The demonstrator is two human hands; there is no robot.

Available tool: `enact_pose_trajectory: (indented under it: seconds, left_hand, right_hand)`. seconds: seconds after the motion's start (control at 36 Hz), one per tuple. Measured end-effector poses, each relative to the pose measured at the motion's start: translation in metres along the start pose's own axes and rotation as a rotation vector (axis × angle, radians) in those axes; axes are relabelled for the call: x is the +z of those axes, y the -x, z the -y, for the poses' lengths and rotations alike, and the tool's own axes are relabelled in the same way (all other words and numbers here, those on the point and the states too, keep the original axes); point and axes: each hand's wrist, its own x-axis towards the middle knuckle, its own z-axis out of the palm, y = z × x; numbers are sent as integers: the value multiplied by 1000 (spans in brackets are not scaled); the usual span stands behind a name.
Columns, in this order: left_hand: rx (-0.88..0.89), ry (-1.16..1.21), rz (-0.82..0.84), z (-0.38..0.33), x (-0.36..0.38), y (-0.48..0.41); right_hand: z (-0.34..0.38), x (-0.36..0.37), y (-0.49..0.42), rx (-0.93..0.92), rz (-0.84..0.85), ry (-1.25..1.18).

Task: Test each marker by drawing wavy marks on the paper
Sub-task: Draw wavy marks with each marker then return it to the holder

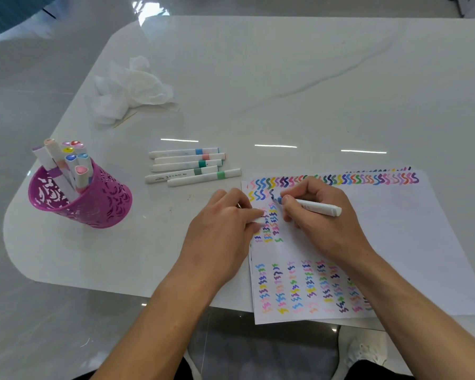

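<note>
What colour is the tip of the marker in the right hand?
Blue; the marker shows clearest in the head view.

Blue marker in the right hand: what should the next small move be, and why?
Probably draw the tip down in a few more waves. The right hand grips the marker with its tip on the paper, the last mark in the second row looks shorter than its neighbours, and the left hand holds what seems its cap.
</note>
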Motion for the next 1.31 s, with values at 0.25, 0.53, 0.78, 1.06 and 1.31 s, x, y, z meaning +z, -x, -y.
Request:
enact_pose_trajectory:
  seconds: [0.25,0.53,0.78,1.06,1.31]
  left_hand:
    - [13,-38,-33,-1,-2,-1]
    - [-100,144,-92,-2,-9,-3]
    - [-250,569,-92,-5,-11,-6]
    - [-268,555,-24,-5,-11,-6]
    - [-204,517,0,-7,-11,-5]
  right_hand:
    - [3,-8,-2,-6,17,-204]
    - [12,-14,-4,-58,-47,-299]
    - [24,-14,-2,-28,0,-450]
    - [21,-12,0,-28,50,-423]
    - [18,-8,1,-36,119,-366]
